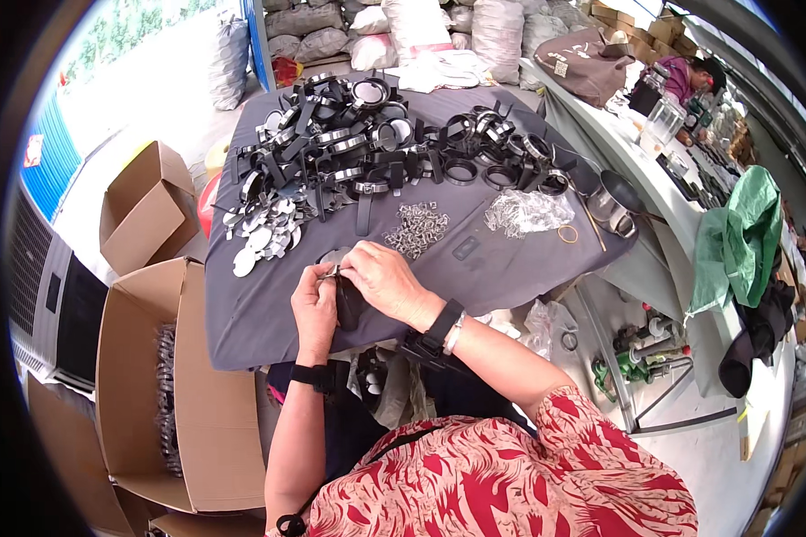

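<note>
Near the table's front edge, my left hand is closed around a black-handled part, its flat dark handle pointing down toward me. A grey rounded piece shows just beyond my fingers. My right hand reaches in from the right, its fingers pinched on the same part where a bit of metal glints. My fingers hide most of that spot. Just beyond lie a heap of small metal clips and a pile of silvery discs with tabs.
Black-handled rings are heaped across the back of the grey-covered table. A clear bag of clips and a metal pot stand at right. Open cardboard boxes flank the left. Another person sits at the far-right bench.
</note>
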`<move>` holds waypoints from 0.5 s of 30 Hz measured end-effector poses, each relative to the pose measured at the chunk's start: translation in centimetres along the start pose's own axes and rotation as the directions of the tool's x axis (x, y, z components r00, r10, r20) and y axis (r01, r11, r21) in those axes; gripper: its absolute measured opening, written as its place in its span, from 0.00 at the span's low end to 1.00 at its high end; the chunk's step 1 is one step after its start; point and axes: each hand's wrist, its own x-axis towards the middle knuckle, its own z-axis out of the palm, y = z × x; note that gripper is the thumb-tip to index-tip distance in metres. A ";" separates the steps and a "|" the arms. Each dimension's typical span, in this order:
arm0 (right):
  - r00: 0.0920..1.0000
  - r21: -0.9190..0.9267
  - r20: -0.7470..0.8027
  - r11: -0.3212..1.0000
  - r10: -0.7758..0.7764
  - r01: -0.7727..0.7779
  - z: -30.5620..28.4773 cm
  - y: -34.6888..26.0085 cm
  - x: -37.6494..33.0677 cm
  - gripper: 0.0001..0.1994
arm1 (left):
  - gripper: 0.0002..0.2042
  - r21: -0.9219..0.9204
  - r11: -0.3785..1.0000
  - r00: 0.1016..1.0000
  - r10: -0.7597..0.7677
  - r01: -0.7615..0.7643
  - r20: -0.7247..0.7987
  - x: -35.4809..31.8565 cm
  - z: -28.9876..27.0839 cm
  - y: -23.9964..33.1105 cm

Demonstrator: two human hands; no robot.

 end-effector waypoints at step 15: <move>0.908 -0.749 0.337 0.656 0.249 0.098 -15.7 12.2 -6.3 0.07 | 0.06 -0.045 0.998 0.999 0.048 -0.049 -0.015 -0.2 -0.2 -0.9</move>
